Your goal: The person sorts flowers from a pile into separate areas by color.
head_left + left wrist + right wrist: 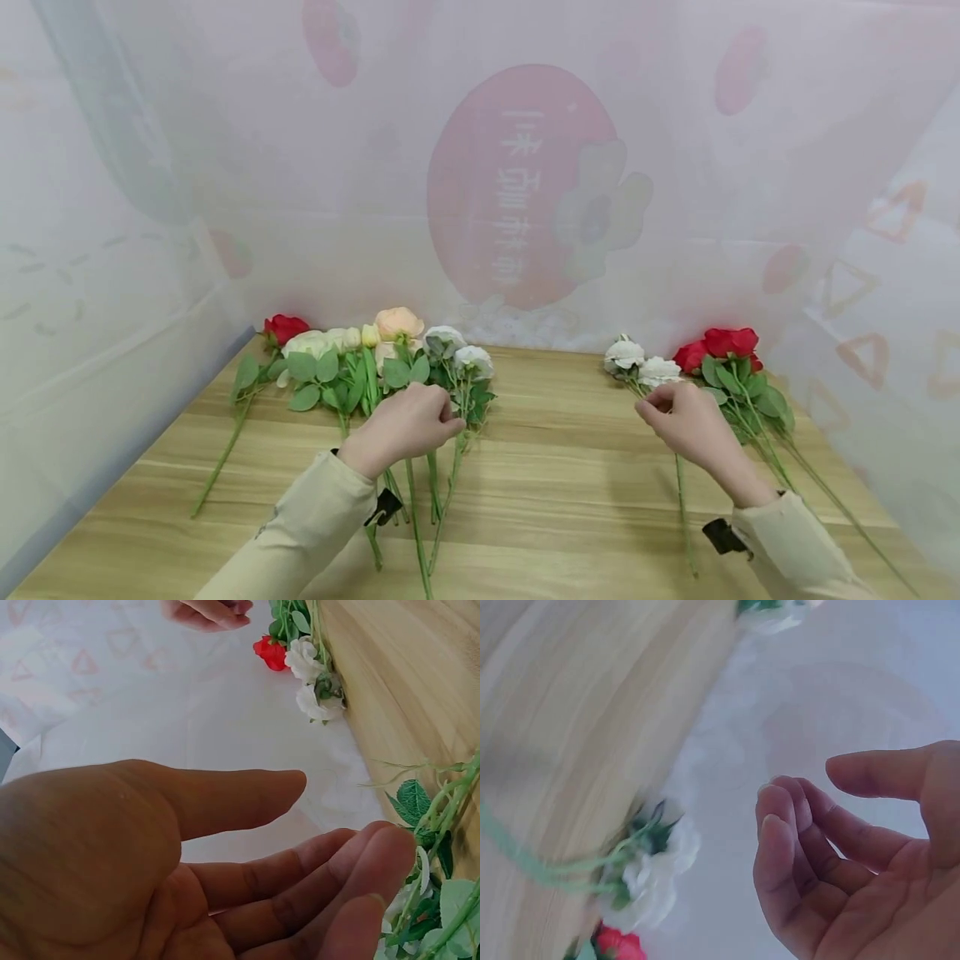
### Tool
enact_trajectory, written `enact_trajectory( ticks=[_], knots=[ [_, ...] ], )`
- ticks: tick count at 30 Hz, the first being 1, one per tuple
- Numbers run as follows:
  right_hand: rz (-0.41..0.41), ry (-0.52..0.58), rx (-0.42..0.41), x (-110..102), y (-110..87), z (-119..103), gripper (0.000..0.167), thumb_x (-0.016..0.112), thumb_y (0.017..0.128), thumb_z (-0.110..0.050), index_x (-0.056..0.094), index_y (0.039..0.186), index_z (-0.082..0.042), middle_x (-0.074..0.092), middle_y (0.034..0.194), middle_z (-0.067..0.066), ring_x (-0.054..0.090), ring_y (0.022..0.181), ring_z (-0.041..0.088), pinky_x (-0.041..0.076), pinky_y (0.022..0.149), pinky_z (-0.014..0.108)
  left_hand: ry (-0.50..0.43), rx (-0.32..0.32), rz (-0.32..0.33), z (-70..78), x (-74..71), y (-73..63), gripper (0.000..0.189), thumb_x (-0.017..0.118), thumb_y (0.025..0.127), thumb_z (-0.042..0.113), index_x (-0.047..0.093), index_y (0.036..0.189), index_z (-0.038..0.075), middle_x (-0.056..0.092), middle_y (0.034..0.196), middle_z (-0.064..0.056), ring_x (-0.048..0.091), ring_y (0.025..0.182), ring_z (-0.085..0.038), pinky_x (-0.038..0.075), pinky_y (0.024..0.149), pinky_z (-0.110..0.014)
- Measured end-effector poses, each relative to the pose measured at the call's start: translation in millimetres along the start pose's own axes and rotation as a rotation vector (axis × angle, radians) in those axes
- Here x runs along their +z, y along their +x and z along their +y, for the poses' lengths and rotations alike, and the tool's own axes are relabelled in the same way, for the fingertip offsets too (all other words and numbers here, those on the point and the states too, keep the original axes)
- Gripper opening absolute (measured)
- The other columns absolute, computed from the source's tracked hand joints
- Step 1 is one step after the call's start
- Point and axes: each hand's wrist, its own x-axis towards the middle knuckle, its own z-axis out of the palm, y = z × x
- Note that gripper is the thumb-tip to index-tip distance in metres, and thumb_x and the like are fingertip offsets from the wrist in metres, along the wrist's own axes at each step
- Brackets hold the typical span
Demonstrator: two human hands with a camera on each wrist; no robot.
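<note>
My left hand (408,423) hovers over the stems of the left flower group, its fingers loosely bent. In the left wrist view, a gap shows between thumb and fingers (292,889), with nothing held. Near it lie white flowers (474,362), a peach flower (400,322), cream flowers (307,343) and a red rose (286,328). My right hand (693,421) is raised beside two white flowers (660,371) and red roses (729,342) on the right. Its fingers (775,855) are relaxed and apart from the thumb, also holding nothing.
The flowers lie with their heads toward the back of a wooden table (555,467), their green stems toward me. A printed whitish cloth (360,183) hangs behind the table and along both sides.
</note>
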Motion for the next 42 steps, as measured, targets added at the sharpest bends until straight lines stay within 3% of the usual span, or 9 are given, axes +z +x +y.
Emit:
enact_trajectory(
  ticks=[4, 14, 26, 34, 42],
  knots=[
    [0.017, 0.035, -0.006, 7.5, -13.1, -16.2, 0.017, 0.064, 0.096, -0.020, 0.073, 0.097, -0.005, 0.066, 0.079, 0.000, 0.058, 0.069, 0.015, 0.048, 0.062, 0.035, 0.011, 0.009, -0.004, 0.2, 2.7, 0.7, 0.056, 0.067, 0.095, 0.022, 0.033, 0.051, 0.017, 0.018, 0.044, 0.010, 0.018, 0.039, -0.006, 0.020, 0.042, -0.023],
    [0.002, 0.076, -0.040, 17.0, -25.3, -39.8, 0.013, 0.066, 0.096, -0.020, 0.073, 0.093, -0.010, 0.064, 0.077, -0.003, 0.057, 0.069, 0.013, 0.047, 0.063, 0.034, 0.016, -0.019, -0.040, 0.3, 12.6, 4.9, 0.057, 0.068, 0.095, 0.023, 0.034, 0.049, 0.016, 0.017, 0.043, 0.010, 0.016, 0.038, -0.006, 0.017, 0.040, -0.023],
    [-0.026, 0.088, -0.040, 17.7, -22.5, -34.2, 0.015, 0.065, 0.096, -0.021, 0.073, 0.094, -0.008, 0.063, 0.077, -0.003, 0.056, 0.068, 0.014, 0.047, 0.061, 0.033, 0.016, -0.046, -0.063, -3.1, 26.9, 9.8, 0.055, 0.068, 0.092, 0.019, 0.033, 0.050, 0.017, 0.017, 0.043, 0.010, 0.016, 0.039, -0.005, 0.019, 0.038, -0.021],
    [-0.040, 0.084, -0.045, 20.6, -21.8, -32.3, 0.016, 0.066, 0.096, -0.023, 0.073, 0.092, -0.010, 0.062, 0.072, -0.004, 0.056, 0.065, 0.013, 0.047, 0.059, 0.032, 0.030, -0.064, -0.081, -4.0, 35.6, 12.9, 0.050, 0.068, 0.093, 0.021, 0.038, 0.052, 0.015, 0.028, 0.046, 0.007, 0.028, 0.039, -0.007, 0.024, 0.039, -0.023],
    [-0.066, 0.135, -0.046, 22.1, -22.9, -32.0, 0.016, 0.065, 0.096, -0.021, 0.073, 0.094, -0.007, 0.064, 0.075, -0.003, 0.060, 0.065, 0.013, 0.049, 0.058, 0.032, 0.037, -0.074, -0.100, -6.3, 39.0, 13.3, 0.045, 0.067, 0.093, 0.019, 0.044, 0.054, 0.013, 0.032, 0.047, 0.005, 0.031, 0.040, -0.008, 0.027, 0.040, -0.024]
  ],
)
